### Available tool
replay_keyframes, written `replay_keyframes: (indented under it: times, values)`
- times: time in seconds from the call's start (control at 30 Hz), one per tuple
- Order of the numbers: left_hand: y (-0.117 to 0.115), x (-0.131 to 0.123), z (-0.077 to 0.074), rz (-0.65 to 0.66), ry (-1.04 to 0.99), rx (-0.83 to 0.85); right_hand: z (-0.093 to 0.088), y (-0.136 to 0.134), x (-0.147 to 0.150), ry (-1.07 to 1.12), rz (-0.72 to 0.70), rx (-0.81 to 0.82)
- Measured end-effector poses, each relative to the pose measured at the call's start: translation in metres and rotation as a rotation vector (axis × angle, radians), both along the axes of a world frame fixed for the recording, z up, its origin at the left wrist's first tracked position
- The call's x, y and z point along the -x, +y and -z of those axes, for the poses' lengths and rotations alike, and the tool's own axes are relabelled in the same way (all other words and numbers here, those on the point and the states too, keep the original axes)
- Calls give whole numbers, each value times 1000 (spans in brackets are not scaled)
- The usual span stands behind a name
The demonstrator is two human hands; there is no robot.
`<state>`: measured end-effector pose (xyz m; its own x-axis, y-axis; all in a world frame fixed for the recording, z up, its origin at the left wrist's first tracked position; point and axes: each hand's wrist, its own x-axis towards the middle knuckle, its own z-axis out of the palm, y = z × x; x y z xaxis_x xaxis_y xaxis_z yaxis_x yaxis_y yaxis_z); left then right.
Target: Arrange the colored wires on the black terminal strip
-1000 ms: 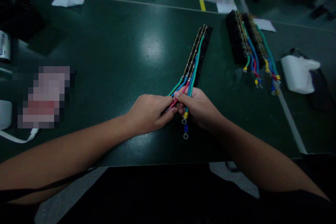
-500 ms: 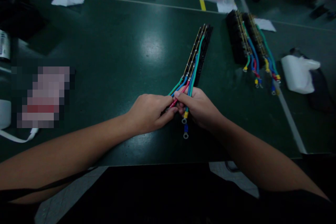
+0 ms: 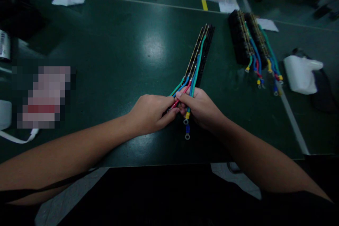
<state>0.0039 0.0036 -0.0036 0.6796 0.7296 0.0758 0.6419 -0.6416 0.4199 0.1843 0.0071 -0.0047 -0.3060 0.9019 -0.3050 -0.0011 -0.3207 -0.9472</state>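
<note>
Head view: left grip (image 3: 155, 113) and right grip (image 3: 203, 107) pinch coloured wires (image 3: 194, 80), hiding some ends; black blocks (image 3: 235, 40) lie rightward.

Can make out no readable word, brand, number or sign anywhere. Can see dark print on the pale side of the round container (image 3: 4, 46) at the far left of the bench (image 3: 106, 60), but too small and blurred to spell out, and tiny pale marks along the red wire (image 3: 187, 87), likewise too fine to read. Cannot read the phone (image 3: 46, 93) either, masked by coarse square blocks, one band reddish.
</note>
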Motion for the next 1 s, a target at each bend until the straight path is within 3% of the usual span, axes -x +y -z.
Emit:
replay_keyframes:
  times: [1.0]
  values:
    - [0, 0, 0, -3, -17, -4, 1, 0, 0, 4, -2, -24]
